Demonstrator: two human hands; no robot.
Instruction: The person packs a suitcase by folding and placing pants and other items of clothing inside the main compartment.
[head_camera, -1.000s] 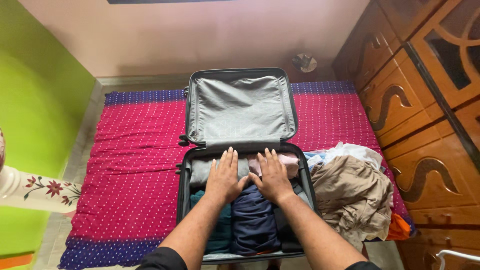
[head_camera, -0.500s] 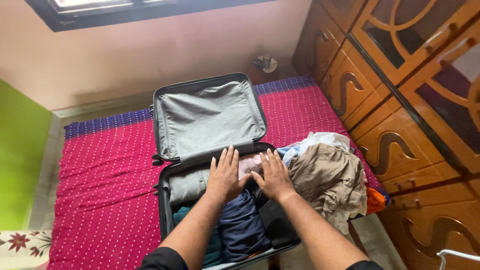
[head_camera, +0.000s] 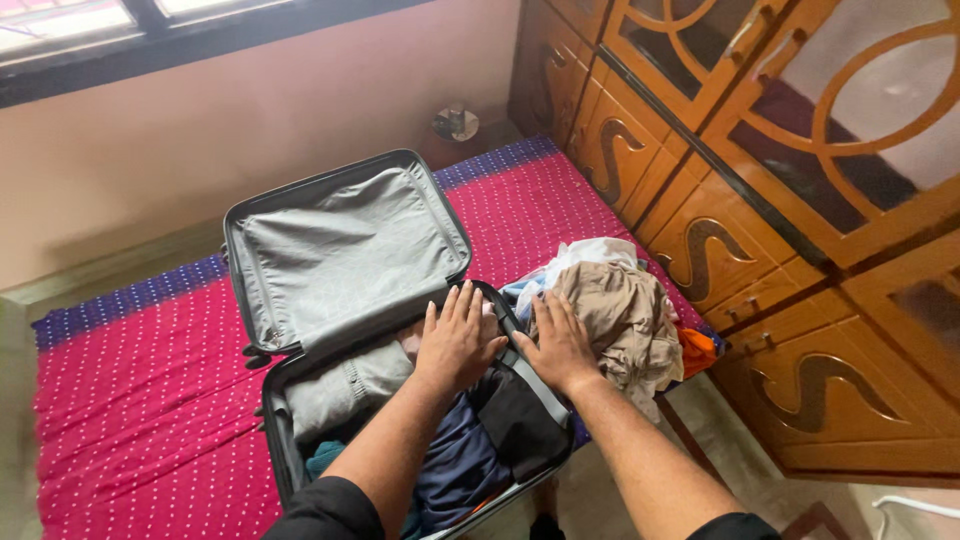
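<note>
- Currently I have both hands flat, palms down, over the packed half of an open dark suitcase (head_camera: 283, 420) lying on a bed.
- My left hand (head_camera: 456, 340) is spread wide, fingers straight, pressing on the clothes near the hinge end; it grips nothing.
- My right hand (head_camera: 558, 343) is also open and flat, resting at the right edge of the suitcase, just beside a grey strap (head_camera: 535, 383); it holds nothing.
- Under and below my left hand: a navy garment (head_camera: 455, 470). Left of it, a folded grey garment (head_camera: 335, 390). At the near left corner, a sliver of teal cloth (head_camera: 322, 458).
- A black garment (head_camera: 520, 420) lies below my right hand, touching the navy one.
- Suitcase lid (head_camera: 345, 250) stands open, tilted back, grey lining showing, nothing in it.
- A heap of loose clothes (head_camera: 620, 315), tan on top with white and pale blue at the back and orange at the right, sits on the bed just beside the suitcase, near my right hand.
- Bed cover (head_camera: 150, 390) is magenta with white dots and a blue border.
- A carved wooden cupboard (head_camera: 760, 230) stands right of the bed.
</note>
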